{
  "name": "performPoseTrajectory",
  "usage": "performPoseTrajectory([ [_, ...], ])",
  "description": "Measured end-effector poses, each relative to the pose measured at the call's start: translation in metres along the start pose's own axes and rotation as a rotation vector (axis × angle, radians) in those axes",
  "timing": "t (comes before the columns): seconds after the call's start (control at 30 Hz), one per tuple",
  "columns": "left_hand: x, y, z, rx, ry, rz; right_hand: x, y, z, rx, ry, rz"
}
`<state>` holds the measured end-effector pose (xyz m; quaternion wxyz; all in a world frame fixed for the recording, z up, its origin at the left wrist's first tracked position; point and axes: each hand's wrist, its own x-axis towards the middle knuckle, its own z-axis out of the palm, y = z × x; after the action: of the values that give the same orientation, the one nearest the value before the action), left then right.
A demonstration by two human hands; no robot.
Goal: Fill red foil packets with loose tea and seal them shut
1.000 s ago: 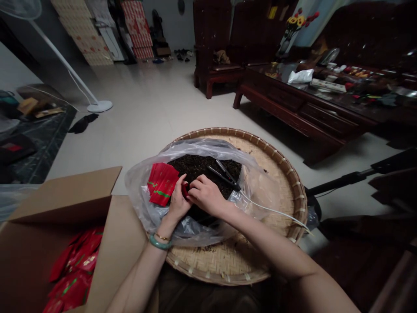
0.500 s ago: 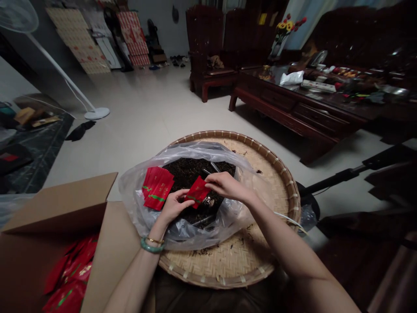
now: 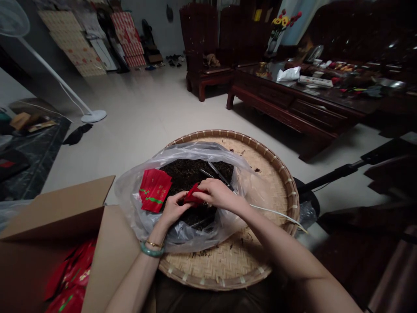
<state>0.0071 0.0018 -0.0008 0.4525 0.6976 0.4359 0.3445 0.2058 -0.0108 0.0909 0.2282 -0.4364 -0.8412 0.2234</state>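
Between both hands is a small red packet (image 3: 192, 194), held over an open clear plastic bag (image 3: 130, 191) of dark, dry loose leaves (image 3: 182, 171). My left hand (image 3: 173, 211) pinches the packet's left side. My right hand (image 3: 216, 194) is closed on its upper right edge, and its fingers partly hide the packet. A fanned stack of red packets (image 3: 155, 190) with green bands lies on the leaves at the left inside the bag. Metal tongs (image 3: 216, 171) rest in the leaves just beyond my right hand, partly covered by it.
The bag sits on a round woven bamboo tray (image 3: 221, 271) scattered with leaf bits. At left stands an open cardboard box (image 3: 110, 256) holding several red packets (image 3: 71, 278). A white cord (image 3: 276, 211) crosses the tray's right side. Beyond are a fan base (image 3: 94, 116) and a dark wooden table (image 3: 276, 93).
My right hand has moved slightly left and down over the packet, covering more of it. The packet now shows tilted and folded or bulged rather than flat. The view has shifted slightly.
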Motion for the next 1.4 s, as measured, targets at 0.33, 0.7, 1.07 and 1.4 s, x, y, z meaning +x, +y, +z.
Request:
performPoseTrajectory([
  [0.33,-0.001,0.001,-0.001,0.056,-0.015,0.007,-0.001,-0.01,0.012,-0.02,-0.046,-0.158],
  [0.7,0.002,-0.003,-0.005,-0.09,0.254,-0.1,0.0,0.019,0.018,0.061,0.219,0.174],
  [1.07,0.001,-0.009,-0.003,0.022,0.198,-0.02,-0.007,0.022,0.077,-0.261,-0.298,0.296],
  [1.4,0.0,-0.006,-0.003,0.035,0.178,-0.011,-0.005,0.042,0.051,0.041,-0.122,0.365],
])
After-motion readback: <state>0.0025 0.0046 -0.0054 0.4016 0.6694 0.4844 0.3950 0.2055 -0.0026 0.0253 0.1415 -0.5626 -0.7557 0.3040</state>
